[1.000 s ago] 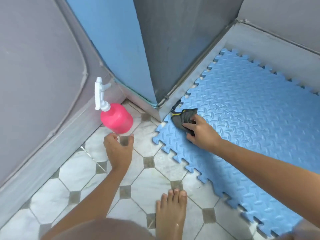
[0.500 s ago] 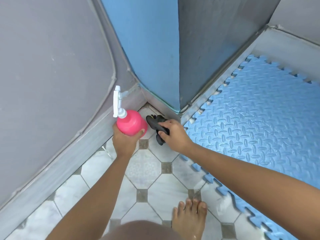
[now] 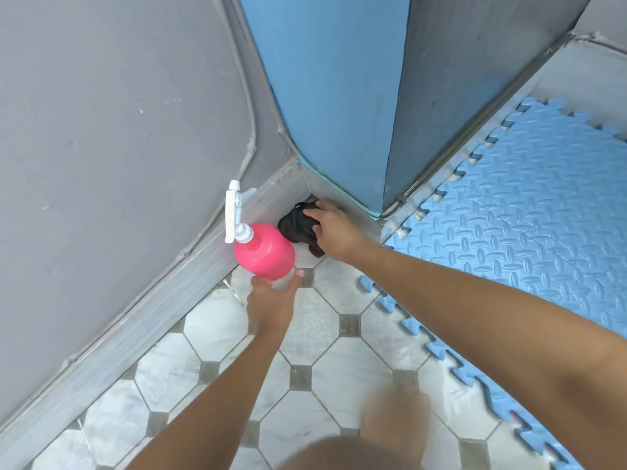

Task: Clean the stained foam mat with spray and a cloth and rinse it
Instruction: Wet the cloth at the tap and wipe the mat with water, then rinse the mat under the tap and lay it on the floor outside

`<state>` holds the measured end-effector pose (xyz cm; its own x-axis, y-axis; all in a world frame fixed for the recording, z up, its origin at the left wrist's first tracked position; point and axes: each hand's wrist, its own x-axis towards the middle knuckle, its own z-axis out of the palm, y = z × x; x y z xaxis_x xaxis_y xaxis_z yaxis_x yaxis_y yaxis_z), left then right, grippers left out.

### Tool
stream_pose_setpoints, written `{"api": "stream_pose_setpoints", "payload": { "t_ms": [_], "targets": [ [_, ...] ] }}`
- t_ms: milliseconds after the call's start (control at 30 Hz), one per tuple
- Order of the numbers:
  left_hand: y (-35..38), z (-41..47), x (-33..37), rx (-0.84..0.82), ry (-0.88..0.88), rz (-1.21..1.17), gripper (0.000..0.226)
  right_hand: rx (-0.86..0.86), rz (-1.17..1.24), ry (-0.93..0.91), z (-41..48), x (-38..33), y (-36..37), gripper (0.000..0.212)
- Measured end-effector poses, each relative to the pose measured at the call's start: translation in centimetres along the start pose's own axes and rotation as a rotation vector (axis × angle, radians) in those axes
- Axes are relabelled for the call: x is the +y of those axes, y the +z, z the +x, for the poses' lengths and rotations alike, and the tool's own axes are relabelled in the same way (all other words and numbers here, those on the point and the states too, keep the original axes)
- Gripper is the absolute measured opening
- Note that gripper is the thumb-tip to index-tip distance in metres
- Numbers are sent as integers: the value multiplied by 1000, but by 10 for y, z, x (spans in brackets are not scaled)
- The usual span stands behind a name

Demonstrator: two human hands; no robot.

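R hand (image 3: 334, 232) now grips crumpled dark cloth (image 3: 297, 227) off blue interlocking foam mat (image 3: 526, 215), in corner by pink plastic spray bottle (image 3: 264, 251) clasped in L hand (image 3: 271, 307); wiping prob. done.

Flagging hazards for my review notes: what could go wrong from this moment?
1. The pink spray bottle leans, and the left hand meets only its base; it could tip onto the tiles.
2. The right hand has the dark cloth bunched in the floor corner, off the foam mat; it may pick up grit there and smear it onto the mat.
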<state>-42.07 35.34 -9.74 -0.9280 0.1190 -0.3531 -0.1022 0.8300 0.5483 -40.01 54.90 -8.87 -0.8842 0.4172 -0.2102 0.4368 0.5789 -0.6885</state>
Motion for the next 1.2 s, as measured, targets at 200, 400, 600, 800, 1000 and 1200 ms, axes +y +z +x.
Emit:
{"api": "stream_pose_setpoints", "payload": {
  "t_ms": [200, 400, 600, 800, 1000, 1200],
  "targets": [
    [53, -22, 48, -395, 294, 22, 23, -64, -153, -177, -85, 43, -41, 70],
    [93, -30, 119, -668, 287, 191, 47, 56, -218, -11, -173, 118, -101, 66],
    [77, -40, 147, -791, 178, 213, 68, 157, -155, 137, -197, 141, -149, 46],
    [47, -66, 183, -778, 248, 256, 74, 211, -113, 123, -209, 121, -190, 29],
    [1, -96, 238, -973, 318, 149, 67, 313, -121, 150, -236, 106, -229, 29],
    [-18, -124, 294, -915, 276, 46, 110, 409, -106, 174, -257, 100, -280, 26]
  ]
}}
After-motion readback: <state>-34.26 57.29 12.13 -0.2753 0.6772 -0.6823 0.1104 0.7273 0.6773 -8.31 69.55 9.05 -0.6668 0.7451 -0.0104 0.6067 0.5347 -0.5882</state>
